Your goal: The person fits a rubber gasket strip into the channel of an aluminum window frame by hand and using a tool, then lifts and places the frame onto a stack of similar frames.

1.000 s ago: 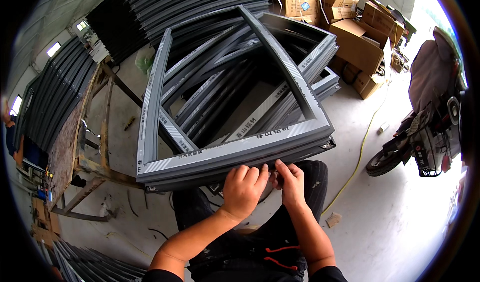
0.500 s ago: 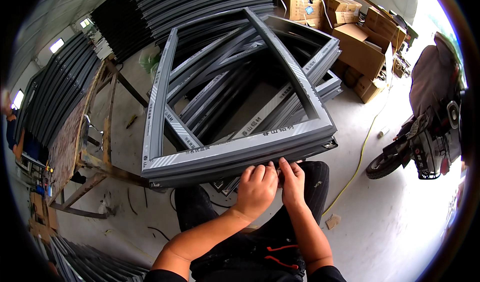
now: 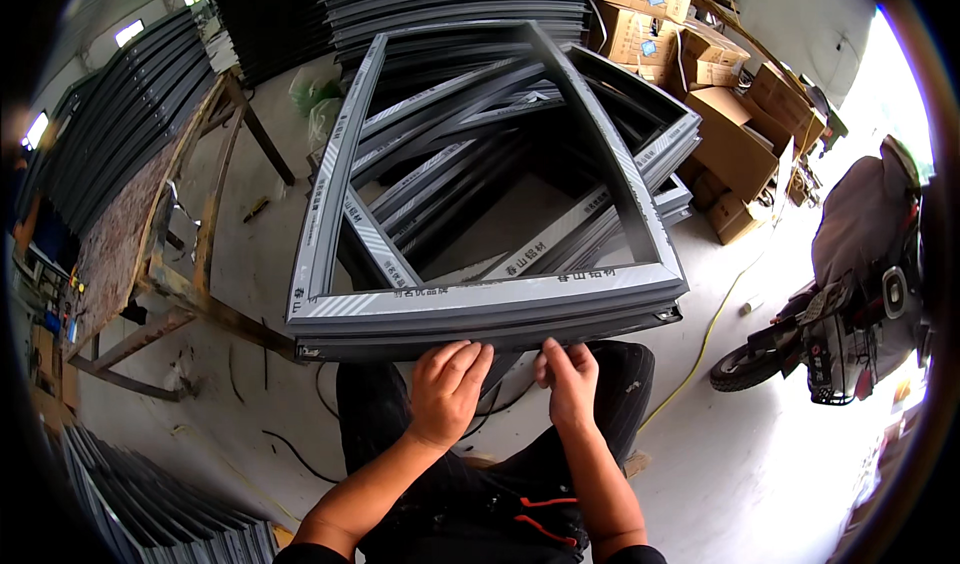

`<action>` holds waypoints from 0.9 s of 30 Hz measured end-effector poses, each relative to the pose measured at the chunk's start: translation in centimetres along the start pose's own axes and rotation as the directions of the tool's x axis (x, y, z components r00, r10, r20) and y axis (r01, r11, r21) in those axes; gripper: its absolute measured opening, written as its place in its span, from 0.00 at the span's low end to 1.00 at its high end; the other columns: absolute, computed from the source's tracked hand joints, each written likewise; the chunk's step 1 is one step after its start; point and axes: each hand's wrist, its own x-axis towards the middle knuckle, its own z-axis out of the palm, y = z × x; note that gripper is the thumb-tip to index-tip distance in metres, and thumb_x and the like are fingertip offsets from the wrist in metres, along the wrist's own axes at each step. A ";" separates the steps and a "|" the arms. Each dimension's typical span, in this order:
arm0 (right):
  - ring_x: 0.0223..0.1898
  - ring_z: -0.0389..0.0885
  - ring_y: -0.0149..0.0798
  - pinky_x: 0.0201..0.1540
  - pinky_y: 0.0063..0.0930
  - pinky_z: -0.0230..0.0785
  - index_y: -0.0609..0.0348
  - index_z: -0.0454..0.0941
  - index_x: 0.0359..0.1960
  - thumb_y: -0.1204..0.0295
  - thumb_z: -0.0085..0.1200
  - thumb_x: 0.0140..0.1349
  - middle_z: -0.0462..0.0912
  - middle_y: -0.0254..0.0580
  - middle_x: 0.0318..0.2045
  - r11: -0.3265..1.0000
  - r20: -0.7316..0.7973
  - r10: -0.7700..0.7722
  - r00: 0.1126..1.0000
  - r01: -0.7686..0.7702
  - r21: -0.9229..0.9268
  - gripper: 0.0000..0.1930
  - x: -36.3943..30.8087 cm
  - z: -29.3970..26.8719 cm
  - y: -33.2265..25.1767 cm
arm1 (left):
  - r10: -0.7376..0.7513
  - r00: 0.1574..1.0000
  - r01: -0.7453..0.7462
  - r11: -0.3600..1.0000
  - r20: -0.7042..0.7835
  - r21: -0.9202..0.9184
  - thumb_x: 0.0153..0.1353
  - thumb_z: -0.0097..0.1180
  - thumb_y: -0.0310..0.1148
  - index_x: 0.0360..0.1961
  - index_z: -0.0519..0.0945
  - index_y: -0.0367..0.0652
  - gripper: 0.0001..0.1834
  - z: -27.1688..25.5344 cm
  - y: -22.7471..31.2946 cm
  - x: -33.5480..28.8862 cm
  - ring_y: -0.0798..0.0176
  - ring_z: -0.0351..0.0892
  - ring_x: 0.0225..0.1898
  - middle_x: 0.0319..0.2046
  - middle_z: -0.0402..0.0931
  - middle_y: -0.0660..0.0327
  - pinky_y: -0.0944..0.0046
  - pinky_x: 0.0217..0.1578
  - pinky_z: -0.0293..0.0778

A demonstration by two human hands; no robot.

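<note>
A grey metal window frame [image 3: 480, 304] lies on a stack of other frames in front of me, its near side facing me. White protective film with print covers its upper faces. My left hand [image 3: 445, 394] has its fingers together, bent against the lower front edge of this frame. To its right, my right hand [image 3: 570, 384] is closed, thumb and forefinger pinched just below the same edge. Whatever may be between those fingertips is too small or hidden to make out. A metal corner piece [image 3: 667, 314] shows at the frame's right end.
More frames [image 3: 640, 154] lie crosswise underneath. A rusty metal-legged bench [image 3: 150, 224] stands left, with dark profiles stacked behind it. Cardboard boxes [image 3: 735, 129] are piled at back right. A two-wheeler [image 3: 850, 294] stands right, near a yellow cable [image 3: 705, 349] on the floor.
My left hand has slid left along the frame's front edge, away from the right hand. The right hand stays near the edge, its fingers more curled. The view has shifted slightly.
</note>
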 end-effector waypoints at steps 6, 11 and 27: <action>0.20 0.72 0.27 0.21 0.19 0.60 0.62 0.72 0.31 0.70 0.57 0.61 0.77 0.37 0.22 0.998 0.034 0.066 0.997 -0.066 0.009 0.09 0.0 -0.1 0.8 | -0.043 0.998 0.042 0.999 -0.047 -0.019 0.45 0.60 0.19 0.42 0.82 0.43 0.20 0.1 -0.3 -0.1 0.60 0.74 0.44 0.40 0.74 0.65 0.59 0.44 0.69; 0.19 0.72 0.28 0.20 0.19 0.59 0.60 0.71 0.27 0.70 0.56 0.61 0.77 0.37 0.20 0.996 0.057 0.086 0.995 -0.088 0.034 0.09 -0.2 1.1 1.9 | -0.068 0.997 0.065 0.994 -0.030 -0.083 0.45 0.59 0.18 0.44 0.81 0.42 0.21 -0.3 -0.2 0.1 0.58 0.74 0.44 0.41 0.74 0.63 0.57 0.46 0.69; 0.20 0.69 0.24 0.21 0.18 0.59 0.57 0.70 0.25 0.71 0.53 0.64 0.74 0.31 0.21 0.986 0.050 0.099 0.994 -0.105 0.126 0.09 -2.1 4.4 3.2 | -0.084 0.996 0.083 0.987 -0.002 -0.141 0.52 0.57 0.27 0.46 0.80 0.40 0.18 0.1 -0.1 -1.3 0.58 0.74 0.54 0.49 0.77 0.62 0.52 0.55 0.67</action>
